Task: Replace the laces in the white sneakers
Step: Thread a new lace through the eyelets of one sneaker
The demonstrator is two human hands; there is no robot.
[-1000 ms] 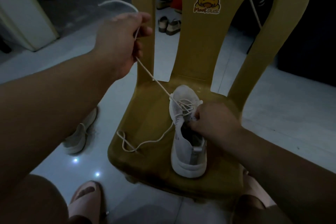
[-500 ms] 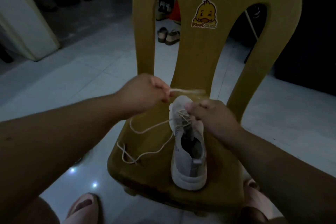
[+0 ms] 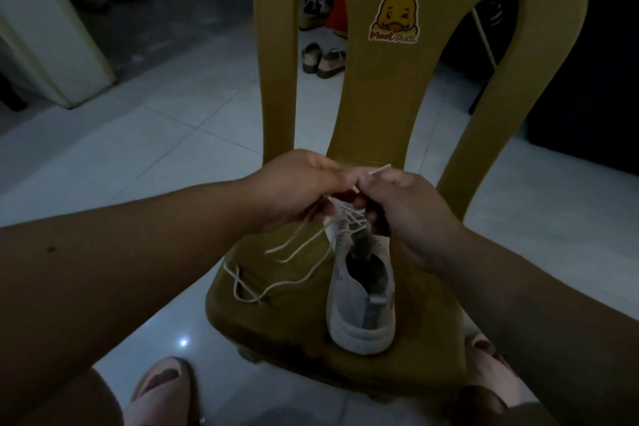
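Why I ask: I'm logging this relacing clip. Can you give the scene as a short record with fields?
support: yellow plastic chair, duck sticker on its back
shoe: white sneaker on the seat, heel toward the camera
lace: white lace partly threaded, slack lying on the seat left of the shoe
left hand: pinches the lace above the toe
right hand: pinches the lace beside it, tip sticking out

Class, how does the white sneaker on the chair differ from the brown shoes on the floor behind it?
The sneaker is white; the shoes are brown. The sneaker sits alone on the chair; the shoes stand paired on the floor. The left hand and right hand hold the sneaker's lace; nothing touches the shoes. Both are footwear.
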